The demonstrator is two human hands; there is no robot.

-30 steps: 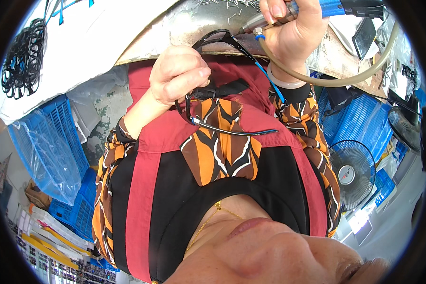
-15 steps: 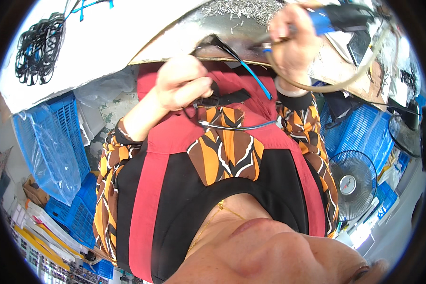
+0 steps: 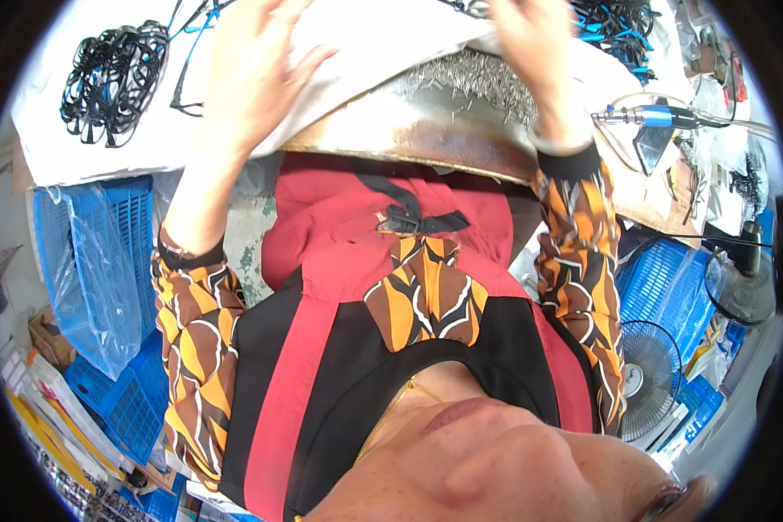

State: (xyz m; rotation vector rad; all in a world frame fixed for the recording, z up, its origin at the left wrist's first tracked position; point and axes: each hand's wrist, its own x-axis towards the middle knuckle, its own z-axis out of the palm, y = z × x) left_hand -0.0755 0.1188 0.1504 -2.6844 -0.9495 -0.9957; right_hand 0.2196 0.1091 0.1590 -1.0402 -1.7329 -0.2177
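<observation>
My left hand (image 3: 257, 78) is over the white-covered bench at the upper left, thumb apart from the stretched fingers, with nothing seen in it. Beside it lie black-and-blue eyeglass frames (image 3: 191, 74). My right hand (image 3: 535, 56) reaches across the far side of the metal tray (image 3: 444, 130); its fingers are blurred and cut off by the upper edge. Small metal pieces (image 3: 478, 83) are heaped in the tray next to that wrist. A slim blue-and-black powered hand tool (image 3: 657, 116) with a hose lies to the right, out of both hands.
A bundle of black eyeglass frames (image 3: 113, 83) lies at the far left, and a heap of black-and-blue frames (image 3: 618, 35) at the upper right. Blue crates (image 3: 130, 222) flank me below the bench. A fan (image 3: 651, 381) stands at the lower right.
The tool has left my right hand and lies on the bench. My left hand has risen from my lap to the bench. The eyeglass frame between my hands is gone from there.
</observation>
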